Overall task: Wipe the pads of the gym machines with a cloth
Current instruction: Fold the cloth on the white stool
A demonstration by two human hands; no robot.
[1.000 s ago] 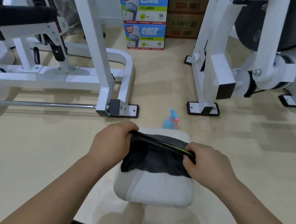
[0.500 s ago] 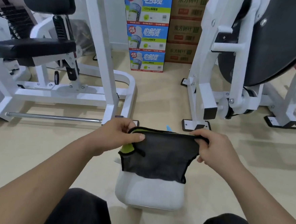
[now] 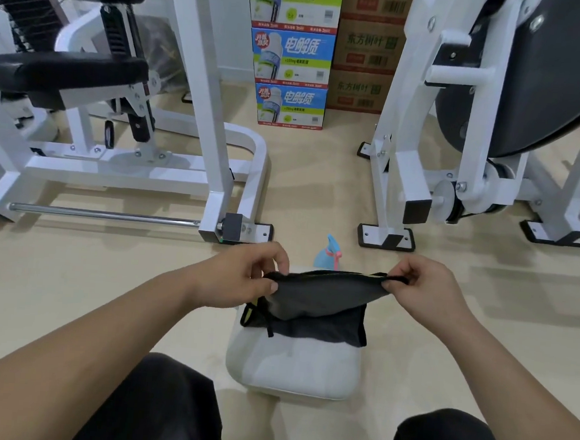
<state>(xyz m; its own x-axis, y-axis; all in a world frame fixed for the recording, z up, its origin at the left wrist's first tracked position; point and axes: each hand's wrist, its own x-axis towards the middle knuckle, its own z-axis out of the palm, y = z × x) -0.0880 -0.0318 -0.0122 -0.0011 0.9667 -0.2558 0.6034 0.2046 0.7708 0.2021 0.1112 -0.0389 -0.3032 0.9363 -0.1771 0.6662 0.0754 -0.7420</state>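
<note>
Both my hands, left (image 3: pixel 243 278) and right (image 3: pixel 424 291), pinch the dark cloth (image 3: pixel 317 300) taut over the white stool (image 3: pixel 292 367); spray bottle (image 3: pixel 329 257) half hidden behind it, open floor (image 3: pixel 71 283) either side.

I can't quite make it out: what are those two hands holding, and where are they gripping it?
A dark cloth. The left hand and the right hand each pinch one end of its top edge; the rest hangs over a white stool.

We observe both forearms bare, with no sleeves, watch or jewellery on the left hand (image 3: pixel 243 278) or right hand (image 3: pixel 427 291). Dark, plain trousers (image 3: pixel 152 406) cover both knees at the frame's lower edge.
</note>
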